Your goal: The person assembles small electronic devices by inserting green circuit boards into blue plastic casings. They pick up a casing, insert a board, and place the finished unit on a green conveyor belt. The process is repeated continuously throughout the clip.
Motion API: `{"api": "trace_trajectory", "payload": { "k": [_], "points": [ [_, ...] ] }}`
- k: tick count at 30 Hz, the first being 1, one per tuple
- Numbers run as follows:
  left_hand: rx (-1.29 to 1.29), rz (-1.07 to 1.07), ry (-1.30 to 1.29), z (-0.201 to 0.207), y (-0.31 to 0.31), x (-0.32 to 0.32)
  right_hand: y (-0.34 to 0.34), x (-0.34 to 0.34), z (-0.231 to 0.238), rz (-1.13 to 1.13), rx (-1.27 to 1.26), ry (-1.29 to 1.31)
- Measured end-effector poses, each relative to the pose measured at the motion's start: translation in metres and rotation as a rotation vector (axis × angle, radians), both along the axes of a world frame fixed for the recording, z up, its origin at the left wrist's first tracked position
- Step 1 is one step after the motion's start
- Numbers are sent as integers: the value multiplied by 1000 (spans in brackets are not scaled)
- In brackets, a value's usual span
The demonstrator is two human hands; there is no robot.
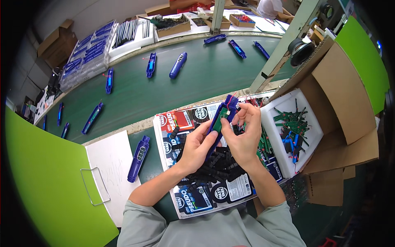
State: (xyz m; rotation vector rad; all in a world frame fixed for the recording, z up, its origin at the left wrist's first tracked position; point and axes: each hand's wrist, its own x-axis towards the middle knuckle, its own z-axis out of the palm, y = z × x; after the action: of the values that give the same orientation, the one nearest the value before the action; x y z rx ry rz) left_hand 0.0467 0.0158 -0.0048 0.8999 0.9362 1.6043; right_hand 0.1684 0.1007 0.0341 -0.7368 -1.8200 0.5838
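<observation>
Above a printed cardboard sheet (210, 204), a long blue plastic housing half (232, 101) slants across my two hands. My left hand (195, 150) is wrapped round its lower part, thumb on the near end. A narrow green circuit board (218, 123) lies inside the channel, with a small white connector and red wires toward the far end. My right hand (244, 144) presses its thumb onto the board; its bent fingers are beside the housing's right edge, partly hidden. Under my hands lies a pile of black parts (218, 168), too jumbled to make out singly.
A white foam tray (271, 123) with green boards and blue wired parts stands right, by an open cardboard box (341, 107). Another blue housing (139, 158) lies left, near a green panel (45, 173). Beyond, a green conveyor belt (131, 94) carries several housings. A metal post (273, 61) rises far right.
</observation>
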Motion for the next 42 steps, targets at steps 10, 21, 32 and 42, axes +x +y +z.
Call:
{"api": "trace_trajectory", "payload": {
  "k": [10,21,32,42],
  "points": [
    [-61,134,287,-5,6,-17,12,2,-8,260,-395,109],
    [-505,739,1111,-89,10,-326,46,77,-42,139,26,-638],
    [-627,883,1768,-85,-9,-338,51,57,-43,445,120,-966],
    [-278,773,1735,-70,176,-244,41,61,-18,439,132,-954]
  ]
}}
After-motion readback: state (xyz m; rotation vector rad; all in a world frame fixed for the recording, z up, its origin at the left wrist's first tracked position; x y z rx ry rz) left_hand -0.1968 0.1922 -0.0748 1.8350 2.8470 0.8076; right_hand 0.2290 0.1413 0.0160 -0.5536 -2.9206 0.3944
